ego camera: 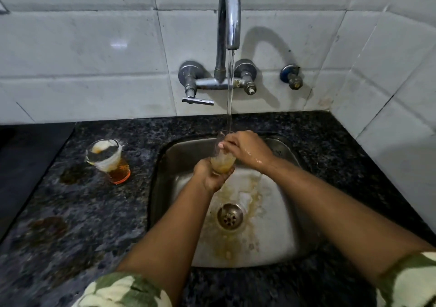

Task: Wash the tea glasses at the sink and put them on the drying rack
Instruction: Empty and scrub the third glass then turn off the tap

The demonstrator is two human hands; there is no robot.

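Speckled counter, tea glass upright.

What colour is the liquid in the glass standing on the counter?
Amber-orange tea in the clear glass on the dark granite counter; head view.

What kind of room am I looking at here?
Most likely a home kitchen: a steel sink set in a dark speckled stone counter, a wall-mounted tap running over white tiles, and a tea glass waiting beside the sink.

White glossy tiles behind and to the right, meeting in a corner. Dark speckled granite counter below, stained brown in patches. Dim light, soft glare on one tile.
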